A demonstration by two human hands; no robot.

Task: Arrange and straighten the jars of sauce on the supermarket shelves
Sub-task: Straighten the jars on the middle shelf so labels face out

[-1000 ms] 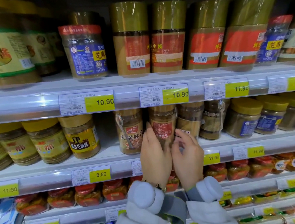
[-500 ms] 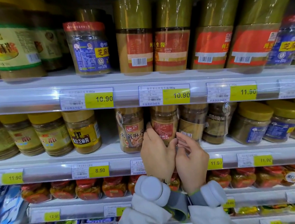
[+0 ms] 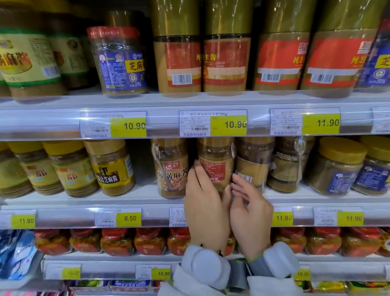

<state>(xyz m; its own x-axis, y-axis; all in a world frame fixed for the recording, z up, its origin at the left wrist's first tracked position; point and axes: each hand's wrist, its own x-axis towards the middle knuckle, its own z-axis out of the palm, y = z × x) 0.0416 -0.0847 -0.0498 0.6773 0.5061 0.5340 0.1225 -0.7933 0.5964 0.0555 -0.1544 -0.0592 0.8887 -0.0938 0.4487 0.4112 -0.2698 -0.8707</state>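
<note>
Both hands hold one jar (image 3: 217, 167) on the middle shelf (image 3: 132, 200): left hand (image 3: 205, 208) and right hand (image 3: 251, 210) wrapped around its base. Straightening under way; next, turn label forward.

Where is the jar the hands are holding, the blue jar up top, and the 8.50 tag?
held sauce jar (image 3: 215, 167): head view, red label
blue-label jar (image 3: 121, 67): head view, label front
8.50 price tag (image 3: 129, 218): head view, yellow part
</note>
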